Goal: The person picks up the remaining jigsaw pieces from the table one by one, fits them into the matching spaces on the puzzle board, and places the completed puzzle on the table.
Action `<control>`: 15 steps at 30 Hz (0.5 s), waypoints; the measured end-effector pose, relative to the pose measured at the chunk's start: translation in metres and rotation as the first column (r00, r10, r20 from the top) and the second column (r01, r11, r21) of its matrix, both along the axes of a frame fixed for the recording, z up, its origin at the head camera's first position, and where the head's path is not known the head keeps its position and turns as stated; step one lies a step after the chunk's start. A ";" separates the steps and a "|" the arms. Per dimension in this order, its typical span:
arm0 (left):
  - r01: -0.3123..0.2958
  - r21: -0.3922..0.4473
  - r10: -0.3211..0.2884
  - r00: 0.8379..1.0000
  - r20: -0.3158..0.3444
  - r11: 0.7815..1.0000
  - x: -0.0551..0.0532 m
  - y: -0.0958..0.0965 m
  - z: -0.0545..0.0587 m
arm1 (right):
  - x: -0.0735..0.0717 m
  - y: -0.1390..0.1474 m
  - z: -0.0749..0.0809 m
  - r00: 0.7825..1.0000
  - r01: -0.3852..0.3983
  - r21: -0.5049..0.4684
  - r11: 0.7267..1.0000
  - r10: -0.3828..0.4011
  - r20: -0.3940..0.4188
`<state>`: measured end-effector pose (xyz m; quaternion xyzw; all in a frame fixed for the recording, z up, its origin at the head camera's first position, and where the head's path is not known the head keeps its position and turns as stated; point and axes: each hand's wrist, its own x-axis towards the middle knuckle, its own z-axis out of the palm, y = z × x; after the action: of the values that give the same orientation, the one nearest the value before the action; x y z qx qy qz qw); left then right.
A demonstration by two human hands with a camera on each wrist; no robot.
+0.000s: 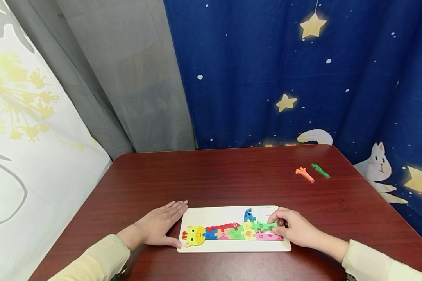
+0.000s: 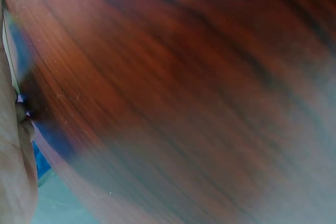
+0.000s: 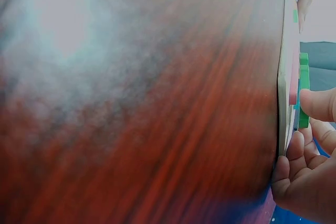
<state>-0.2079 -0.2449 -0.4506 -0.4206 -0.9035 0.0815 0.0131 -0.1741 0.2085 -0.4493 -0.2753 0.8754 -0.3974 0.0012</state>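
Note:
A white puzzle board (image 1: 228, 246) lies near the table's front with a giraffe picture made of colourful pieces. Its yellow head (image 1: 194, 237) is at the left, followed by a numbered neck and body, with a red mane strip (image 1: 220, 226) along the top. A blue piece (image 1: 248, 215) stands above the yellow one. My right hand (image 1: 297, 229) pinches a green puzzle piece (image 1: 265, 226) between thumb and fingers, over the pink spotted piece (image 1: 267, 236). In the right wrist view this green piece (image 3: 305, 72) stands above the board's surface. My left hand (image 1: 161, 225) rests spread at the board's left edge.
Farther back on the right of the reddish-brown table (image 1: 211, 175) lie an orange puzzle piece (image 1: 305, 175) and a dark green puzzle piece (image 1: 320, 171). Behind the table hang a grey curtain (image 1: 137, 70) and a blue starry one (image 1: 239, 78).

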 end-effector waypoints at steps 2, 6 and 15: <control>0.004 0.003 -0.004 1.000 -0.001 1.000 0.000 0.000 0.000 | 0.000 0.000 0.000 1.000 0.001 0.000 1.000 -0.001 0.000; 0.014 0.010 -0.014 1.000 -0.009 1.000 0.000 0.000 0.000 | 0.001 0.001 0.000 1.000 0.000 0.002 1.000 0.000 0.006; 0.017 0.014 -0.017 1.000 -0.007 1.000 0.000 0.000 0.001 | 0.001 0.002 0.000 1.000 -0.003 0.014 1.000 0.003 -0.019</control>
<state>-0.2079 -0.2452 -0.4494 -0.4279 -0.9004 0.0765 0.0199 -0.1729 0.2109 -0.4493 -0.2804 0.8776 -0.3889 -0.0044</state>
